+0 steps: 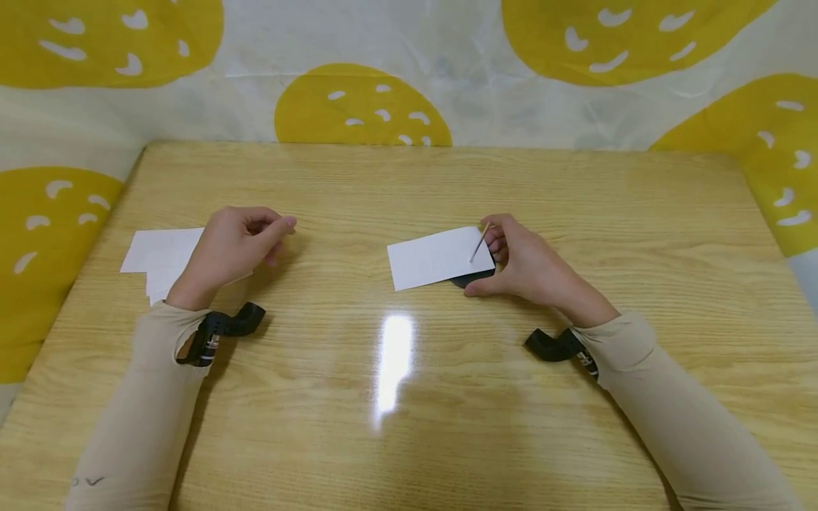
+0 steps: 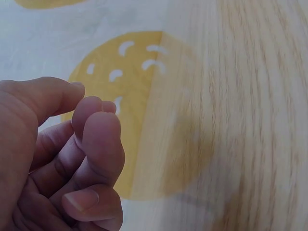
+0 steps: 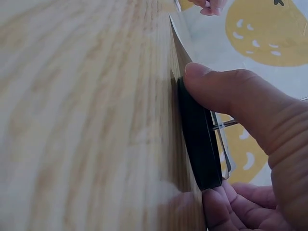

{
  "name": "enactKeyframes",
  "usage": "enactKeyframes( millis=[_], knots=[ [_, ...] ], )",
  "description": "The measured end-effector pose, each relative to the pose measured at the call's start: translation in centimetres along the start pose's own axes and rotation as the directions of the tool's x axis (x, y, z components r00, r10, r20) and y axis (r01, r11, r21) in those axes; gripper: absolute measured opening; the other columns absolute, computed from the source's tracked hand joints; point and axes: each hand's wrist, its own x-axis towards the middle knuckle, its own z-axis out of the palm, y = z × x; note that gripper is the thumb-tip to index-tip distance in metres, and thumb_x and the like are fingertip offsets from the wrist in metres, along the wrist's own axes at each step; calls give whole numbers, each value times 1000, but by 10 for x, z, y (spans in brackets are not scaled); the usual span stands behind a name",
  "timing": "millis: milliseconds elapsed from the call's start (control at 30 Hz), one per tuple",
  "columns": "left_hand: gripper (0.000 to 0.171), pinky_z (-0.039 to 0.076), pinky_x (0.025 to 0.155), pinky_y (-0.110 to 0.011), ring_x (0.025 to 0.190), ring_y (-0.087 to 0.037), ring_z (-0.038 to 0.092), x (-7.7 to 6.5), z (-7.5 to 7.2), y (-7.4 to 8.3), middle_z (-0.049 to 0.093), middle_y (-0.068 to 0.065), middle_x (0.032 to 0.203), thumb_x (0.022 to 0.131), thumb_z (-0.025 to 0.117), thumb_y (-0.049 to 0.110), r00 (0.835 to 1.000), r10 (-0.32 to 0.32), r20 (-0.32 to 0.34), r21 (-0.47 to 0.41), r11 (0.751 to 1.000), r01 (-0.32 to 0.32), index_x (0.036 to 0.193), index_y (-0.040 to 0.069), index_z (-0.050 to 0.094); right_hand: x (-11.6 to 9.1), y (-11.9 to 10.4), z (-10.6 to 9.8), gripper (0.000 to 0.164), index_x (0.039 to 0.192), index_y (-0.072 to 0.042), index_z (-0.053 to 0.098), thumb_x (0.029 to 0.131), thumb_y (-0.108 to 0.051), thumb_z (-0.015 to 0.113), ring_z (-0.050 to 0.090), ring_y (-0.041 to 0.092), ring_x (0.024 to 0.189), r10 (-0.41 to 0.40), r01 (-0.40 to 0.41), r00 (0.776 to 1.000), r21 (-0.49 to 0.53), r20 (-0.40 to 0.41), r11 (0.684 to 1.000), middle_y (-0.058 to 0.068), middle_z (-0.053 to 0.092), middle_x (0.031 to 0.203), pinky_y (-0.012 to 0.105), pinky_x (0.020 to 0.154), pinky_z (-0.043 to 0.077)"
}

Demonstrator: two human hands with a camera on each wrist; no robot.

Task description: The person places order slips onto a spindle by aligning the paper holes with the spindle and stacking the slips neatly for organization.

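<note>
My right hand (image 1: 529, 268) grips the dark round base (image 1: 468, 281) of a paper spike, thumb on the near side and fingers on the far side. In the right wrist view the black base (image 3: 196, 132) stands on the table between thumb and fingers. A thin metal spike (image 1: 481, 243) rises from it, leaning slightly. A white paper slip (image 1: 424, 261) lies over the base with the spike through its right end; its left end reaches out beyond the base. My left hand (image 1: 226, 245) hovers at the left with loosely bent fingers, holding nothing, as the left wrist view also shows.
Several white paper slips (image 1: 169, 248) lie overlapping at the table's left side, partly hidden under my left hand. The wood-grain table (image 1: 307, 397) ends at a white cloth (image 1: 473, 85) with yellow shapes. Black wrist mounts (image 1: 233, 323) sit on both sleeves.
</note>
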Motion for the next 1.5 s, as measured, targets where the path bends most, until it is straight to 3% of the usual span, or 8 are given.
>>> enactKeyframes(
  millis=[133, 467, 667, 833, 1033, 1233, 1367, 1500],
  knots=[
    [51, 45, 58, -30, 60, -27, 62, 0, -3, -3, 67, -4, 66, 100, 55, 62, 1000, -9, -9, -3, 1000, 9, 103, 16, 77, 2, 1, 1, 87, 135, -3, 47, 70, -33, 97, 51, 25, 103, 8, -7, 1000, -19, 8, 1000, 11, 52, 119, 37, 91, 43],
    [51, 43, 62, -28, 64, -25, 59, -2, -19, -16, 67, -4, 66, 99, 57, 63, 997, -43, -61, -38, 998, 41, 105, 16, 76, 5, 2, 4, 82, 132, -6, 50, 70, -29, 98, 51, 24, 100, 5, -6, 1000, -35, -10, 999, 9, 53, 115, 37, 90, 44],
    [49, 44, 74, -22, 73, -17, 65, 0, -28, -28, 71, 4, 72, 99, 61, 58, 990, -79, -119, -67, 995, 72, 108, 13, 75, 4, 1, 3, 81, 132, -5, 50, 71, -31, 97, 51, 23, 100, 2, -2, 1000, -49, -9, 999, 9, 53, 114, 35, 87, 43],
    [50, 42, 75, -21, 81, -9, 65, 1, -37, -37, 71, 14, 77, 99, 62, 56, 985, -108, -137, -58, 993, 101, 114, 10, 72, 4, 1, 3, 80, 132, -5, 51, 72, -29, 97, 51, 23, 99, 1, -2, 1000, -54, -16, 999, 8, 53, 113, 32, 86, 43],
    [51, 42, 77, -22, 92, -6, 61, -2, -49, -43, 70, 19, 95, 98, 61, 60, 985, -149, -84, 1, 989, 149, 121, 15, 70, 3, 1, 2, 80, 133, -4, 51, 72, -30, 96, 51, 23, 98, -1, 0, 1000, -60, -19, 998, 9, 53, 113, 30, 84, 43],
    [55, 40, 83, -30, 120, -29, 55, 0, -52, -49, 63, -13, 135, 101, 56, 58, 985, -170, 7, 67, 983, 169, 132, 13, 63, 1, 2, 1, 80, 135, -3, 50, 74, -31, 95, 52, 24, 98, -9, 8, 1000, -72, -10, 997, 11, 54, 115, 32, 84, 43],
    [52, 41, 90, -36, 132, -43, 48, 1, -59, -56, 54, -23, 148, 105, 55, 44, 981, -179, 69, 96, 980, 172, 142, 7, 54, 0, 4, 0, 79, 135, -5, 50, 75, -31, 94, 52, 24, 99, -1, 0, 1000, -70, -5, 998, 10, 54, 116, 32, 84, 44],
    [50, 40, 103, -55, 137, -51, 41, 0, -67, -62, 45, -29, 153, 107, 51, 28, 972, -181, 147, 125, 979, 164, 149, 3, 44, -1, 5, -1, 79, 135, -5, 49, 75, -31, 94, 52, 24, 99, -2, 2, 1000, -78, -1, 997, 10, 54, 116, 30, 84, 44]
  ],
)
